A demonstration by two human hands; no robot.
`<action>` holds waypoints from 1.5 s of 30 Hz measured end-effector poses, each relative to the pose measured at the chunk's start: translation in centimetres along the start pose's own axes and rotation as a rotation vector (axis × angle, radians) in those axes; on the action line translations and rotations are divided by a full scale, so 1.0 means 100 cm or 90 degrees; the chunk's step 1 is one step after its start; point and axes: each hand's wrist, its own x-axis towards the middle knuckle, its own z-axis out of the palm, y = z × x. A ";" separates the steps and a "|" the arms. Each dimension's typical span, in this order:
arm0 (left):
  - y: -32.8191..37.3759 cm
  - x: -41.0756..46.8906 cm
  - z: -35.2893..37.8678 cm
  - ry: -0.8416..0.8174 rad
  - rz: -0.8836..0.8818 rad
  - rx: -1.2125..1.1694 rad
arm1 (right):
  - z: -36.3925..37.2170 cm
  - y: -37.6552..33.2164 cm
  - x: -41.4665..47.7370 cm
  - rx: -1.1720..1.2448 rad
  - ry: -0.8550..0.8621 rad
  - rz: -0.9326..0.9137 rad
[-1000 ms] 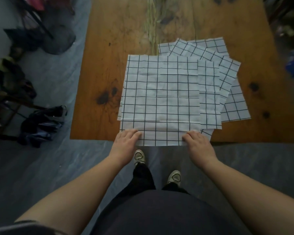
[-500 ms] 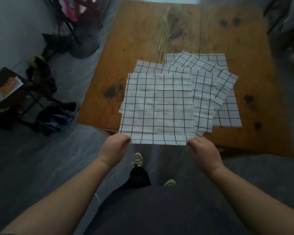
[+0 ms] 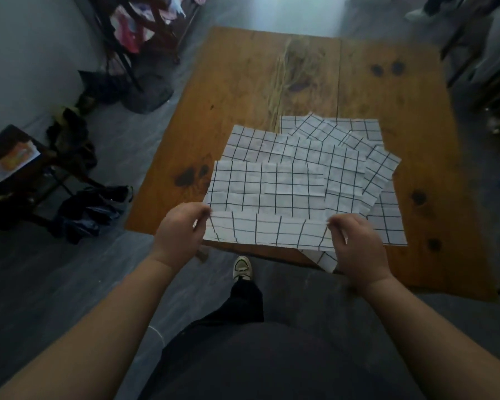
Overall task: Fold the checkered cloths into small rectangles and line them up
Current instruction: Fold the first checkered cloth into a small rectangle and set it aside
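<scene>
Now the top cloth (image 3: 267, 186) is lifted higher, left hand (image 3: 179, 235) and right hand (image 3: 358, 246) pinching its near corners. More cloths (image 3: 344, 157) cover the surface (image 3: 243, 90).

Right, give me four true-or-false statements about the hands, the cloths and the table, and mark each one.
1. The left hand and the right hand each pinch a near corner of the top checkered cloth. True.
2. The cloths lie on a glass table. False: they lie on a wooden table.
3. The other checkered cloths lie fanned out under the top one. True.
4. The top cloth is already a small folded rectangle. False: only its near edge is raised, and the rest lies spread out.
</scene>
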 end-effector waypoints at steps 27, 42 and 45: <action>-0.108 0.263 0.143 -0.397 -0.082 0.006 | 0.124 0.051 0.220 -0.086 -0.131 0.411; -0.094 0.276 0.147 -0.389 -0.042 0.042 | 0.120 0.070 0.225 -0.183 -0.099 0.417; -0.092 0.252 0.128 -0.369 -0.092 0.021 | 0.113 0.068 0.215 -0.188 -0.106 0.385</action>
